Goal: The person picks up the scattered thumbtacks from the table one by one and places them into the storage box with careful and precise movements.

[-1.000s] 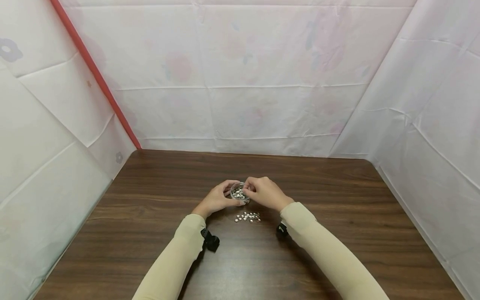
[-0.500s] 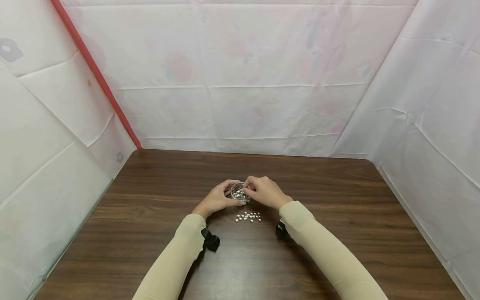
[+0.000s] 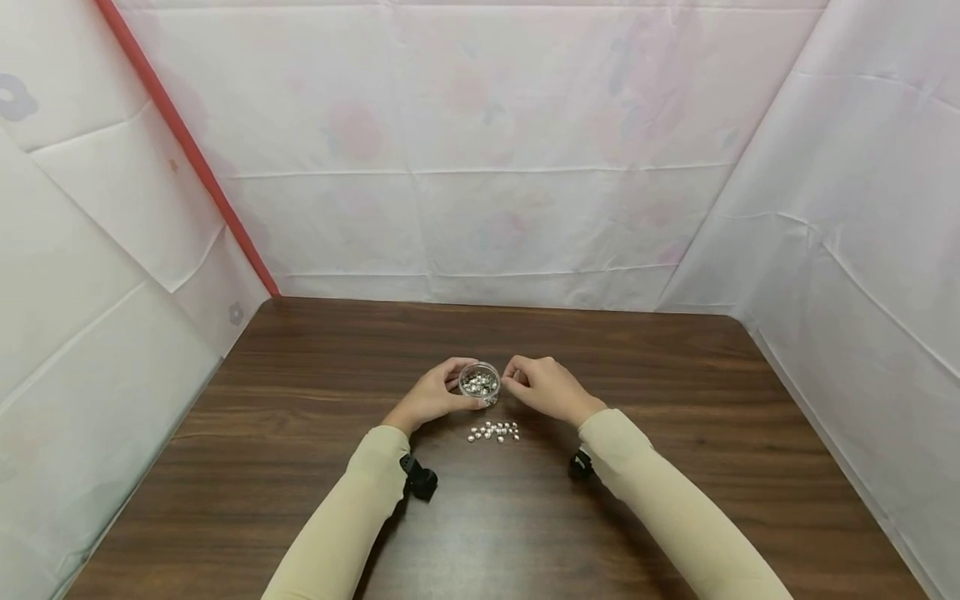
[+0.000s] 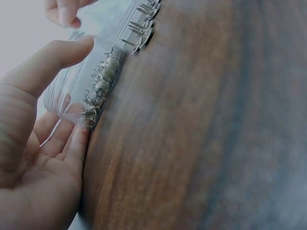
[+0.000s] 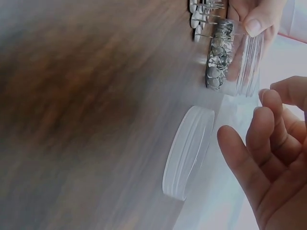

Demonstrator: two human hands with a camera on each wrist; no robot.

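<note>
A clear round jar (image 3: 479, 382) with silver thumbtacks (image 5: 219, 60) in its bottom stands uncovered on the table. My left hand (image 3: 433, 396) grips the jar from the left, its thumb (image 4: 72, 51) along the near side and the fingers round the far side. Just right of the jar's rim is my right hand (image 3: 551, 387), with bent fingers (image 5: 261, 127). Whether a tack sits between its fingertips cannot be made out. Several loose thumbtacks (image 3: 492, 432) lie in front of the jar. In the left wrist view, tacks (image 4: 139, 31) rest heads down, points up.
A clear shallow lid (image 5: 188, 153) lies on the table near my right hand; the head view does not show it. Dark wood-grain table (image 3: 337, 342) surrounds the jar. Pale patterned cloth (image 3: 480, 150) hangs behind the table and along both sides.
My right hand was over the jar's opening with its fingertips at the rim; it has now moved out to the right. My left hand still holds the jar in about the same place.
</note>
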